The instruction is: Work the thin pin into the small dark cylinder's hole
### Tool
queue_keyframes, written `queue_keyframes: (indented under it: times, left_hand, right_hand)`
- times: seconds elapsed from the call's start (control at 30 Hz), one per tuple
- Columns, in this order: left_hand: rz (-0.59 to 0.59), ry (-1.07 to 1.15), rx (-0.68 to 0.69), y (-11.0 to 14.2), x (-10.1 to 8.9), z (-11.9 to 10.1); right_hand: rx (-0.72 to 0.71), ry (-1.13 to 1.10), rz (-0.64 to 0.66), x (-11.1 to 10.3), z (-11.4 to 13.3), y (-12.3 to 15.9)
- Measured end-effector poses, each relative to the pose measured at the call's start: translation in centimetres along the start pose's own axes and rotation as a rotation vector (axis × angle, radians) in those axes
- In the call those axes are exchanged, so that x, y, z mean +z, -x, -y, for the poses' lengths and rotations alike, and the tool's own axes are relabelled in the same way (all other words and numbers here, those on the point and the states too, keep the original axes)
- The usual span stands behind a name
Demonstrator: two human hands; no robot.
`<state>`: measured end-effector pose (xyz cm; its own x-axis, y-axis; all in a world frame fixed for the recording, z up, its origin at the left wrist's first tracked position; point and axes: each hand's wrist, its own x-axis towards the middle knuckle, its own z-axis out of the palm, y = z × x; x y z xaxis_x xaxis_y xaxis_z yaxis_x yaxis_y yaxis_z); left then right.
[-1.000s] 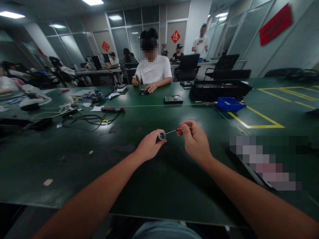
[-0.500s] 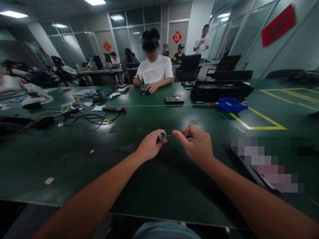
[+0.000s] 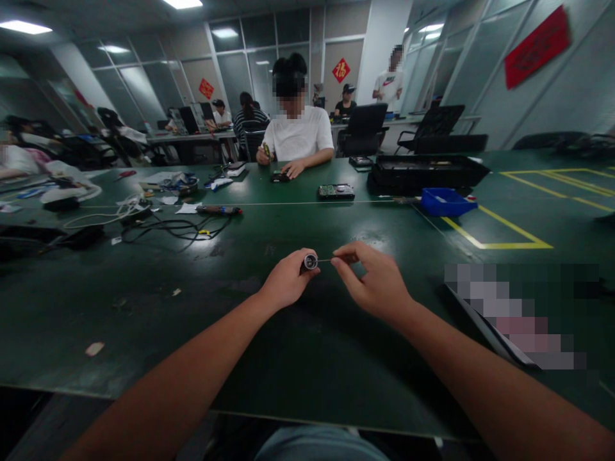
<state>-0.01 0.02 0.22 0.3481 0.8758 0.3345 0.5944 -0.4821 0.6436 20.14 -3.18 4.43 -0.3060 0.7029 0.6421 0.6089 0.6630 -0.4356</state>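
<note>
Tube (image 3: 311, 262) sits clasped in the left hand (image 3: 284, 283); the right hand (image 3: 379, 282) pinches a thin rod (image 3: 325, 260) at its open end, seemingly fine work needing steadiness.

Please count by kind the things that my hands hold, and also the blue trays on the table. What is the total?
Silver-rimmed cylinder, in the left hand: 1
Thin metal tool, in the right hand: 1
Blue tray, on the green table: 1
Total: 3
</note>
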Motion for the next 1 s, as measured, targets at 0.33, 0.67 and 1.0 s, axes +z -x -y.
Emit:
queue_keyframes:
  times: [0.33,0.67,1.0]
  left_hand:
    - [0.005,0.004,-0.004,0.0,0.3,0.2]
    - [-0.002,0.01,0.022,0.0,0.1,-0.1]
    - [0.055,0.017,0.053,0.1,0.0,-0.9]
  right_hand:
    - [0.104,0.057,0.061,0.1,0.1,-0.3]
    - [0.289,-0.468,-0.12,1.1,-0.7,-0.1]
    - [0.539,-0.755,-0.261,1.4,-2.3,-0.9]
